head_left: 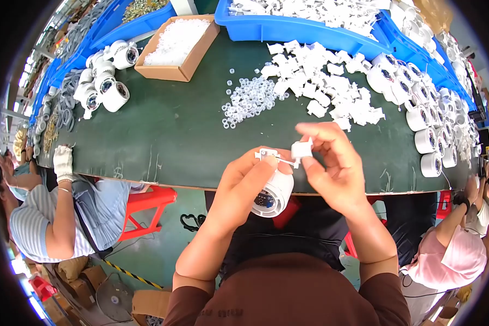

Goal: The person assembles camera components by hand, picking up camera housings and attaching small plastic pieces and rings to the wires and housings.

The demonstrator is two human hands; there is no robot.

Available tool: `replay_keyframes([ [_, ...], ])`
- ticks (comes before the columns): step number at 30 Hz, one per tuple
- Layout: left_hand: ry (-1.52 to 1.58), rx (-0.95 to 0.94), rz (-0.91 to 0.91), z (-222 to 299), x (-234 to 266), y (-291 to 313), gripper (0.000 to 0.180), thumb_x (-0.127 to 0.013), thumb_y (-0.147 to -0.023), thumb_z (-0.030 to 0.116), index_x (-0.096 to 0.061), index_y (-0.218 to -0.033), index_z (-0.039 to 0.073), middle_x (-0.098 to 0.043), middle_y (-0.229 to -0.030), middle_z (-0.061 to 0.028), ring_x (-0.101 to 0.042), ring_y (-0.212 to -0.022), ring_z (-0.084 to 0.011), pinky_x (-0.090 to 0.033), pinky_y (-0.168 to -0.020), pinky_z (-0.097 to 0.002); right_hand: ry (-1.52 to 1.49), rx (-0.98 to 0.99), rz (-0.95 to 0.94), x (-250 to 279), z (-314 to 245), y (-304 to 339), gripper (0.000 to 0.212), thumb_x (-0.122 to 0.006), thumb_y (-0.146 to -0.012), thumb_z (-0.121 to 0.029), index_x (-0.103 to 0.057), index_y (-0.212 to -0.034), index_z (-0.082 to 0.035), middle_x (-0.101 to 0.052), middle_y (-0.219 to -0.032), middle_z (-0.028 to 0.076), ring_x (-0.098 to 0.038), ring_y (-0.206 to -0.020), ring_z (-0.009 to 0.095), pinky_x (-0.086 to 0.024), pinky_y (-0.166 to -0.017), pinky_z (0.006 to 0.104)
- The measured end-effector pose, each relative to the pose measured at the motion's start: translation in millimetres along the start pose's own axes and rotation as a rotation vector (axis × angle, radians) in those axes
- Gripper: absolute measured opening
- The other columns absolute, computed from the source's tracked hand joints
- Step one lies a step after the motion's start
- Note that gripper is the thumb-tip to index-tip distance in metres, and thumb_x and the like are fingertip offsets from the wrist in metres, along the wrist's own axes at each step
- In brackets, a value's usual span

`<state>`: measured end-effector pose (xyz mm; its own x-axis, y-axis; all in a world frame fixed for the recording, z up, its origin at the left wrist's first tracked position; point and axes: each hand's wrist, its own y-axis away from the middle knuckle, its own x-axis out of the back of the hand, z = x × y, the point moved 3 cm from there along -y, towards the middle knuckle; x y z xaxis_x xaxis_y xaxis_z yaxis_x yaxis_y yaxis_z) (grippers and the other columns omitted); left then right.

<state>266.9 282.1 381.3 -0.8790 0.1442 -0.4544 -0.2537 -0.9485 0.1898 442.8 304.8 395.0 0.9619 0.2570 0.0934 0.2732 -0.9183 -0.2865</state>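
Note:
My left hand point(236, 190) is closed around a white security camera point(281, 189), its round lens end tilted down toward me at the table's near edge. A small bracket end point(267, 154) with a hole sticks up by my left thumb, and a thin white cable point(286, 161) runs from it to the right. Between the thumb and fingers of my right hand point(337, 168) is a small white plastic cover point(301, 149), held just right of the camera. The cable's end meets the cover's lower edge; whether they are joined I cannot tell.
Ahead lie a pile of clear plastic rings point(251, 98) and a heap of white plastic covers point(320, 81). White cameras stand left point(116, 96) and right point(425, 140). A cardboard box point(187, 57) and blue bins point(304, 28) line the back. Co-workers sit on both sides; one wears a white glove point(63, 162).

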Motion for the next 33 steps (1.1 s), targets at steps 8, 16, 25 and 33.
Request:
replay_keyframes([
  [8,-0.174,-0.199,-0.06,4,5,1,0.026,-0.052,-0.106,0.023,-0.067,-0.108,0.001,-0.067,-0.098,-0.0004,-0.059,-0.084,-0.0047,-0.048,-0.072,-0.0243,-0.227,-0.327,-0.177,-4,8,6,0.04,-0.06,-0.089,0.011,-0.063,-0.127,0.002,-0.06,-0.112,0.006,-0.061,-0.103,0.014,-0.05,-0.092,0.0301],
  [16,-0.935,-0.638,0.298,9,3,2,0.015,-0.057,-0.096,0.009,-0.066,-0.104,0.001,-0.068,-0.103,-0.0122,-0.062,-0.088,-0.0262,-0.049,-0.08,-0.0363,-0.285,-0.285,0.001,-16,-12,18,0.039,-0.064,-0.091,0.009,-0.057,-0.128,0.002,-0.069,-0.114,0.012,-0.067,-0.109,0.018,-0.053,-0.095,0.0316],
  [25,-1.104,-0.72,0.258,9,-1,2,0.027,-0.056,-0.092,0.006,-0.062,-0.118,0.0,-0.064,-0.107,-0.0155,-0.059,-0.09,-0.0338,-0.046,-0.081,-0.0427,-0.099,-0.147,0.072,-36,-3,14,0.037,-0.067,-0.091,0.006,-0.064,-0.127,0.0,-0.069,-0.118,0.009,-0.067,-0.105,0.016,-0.054,-0.094,0.0301],
  [33,-1.115,-0.766,0.263,6,-1,2,0.027,-0.055,-0.09,0.005,-0.062,-0.115,0.001,-0.064,-0.107,-0.0156,-0.058,-0.087,-0.0334,-0.045,-0.079,-0.0435,-0.051,-0.061,0.192,-44,-6,16,0.037,-0.07,-0.089,0.007,-0.065,-0.126,-0.001,-0.069,-0.11,0.007,-0.065,-0.098,0.012,-0.053,-0.09,0.0274],
])
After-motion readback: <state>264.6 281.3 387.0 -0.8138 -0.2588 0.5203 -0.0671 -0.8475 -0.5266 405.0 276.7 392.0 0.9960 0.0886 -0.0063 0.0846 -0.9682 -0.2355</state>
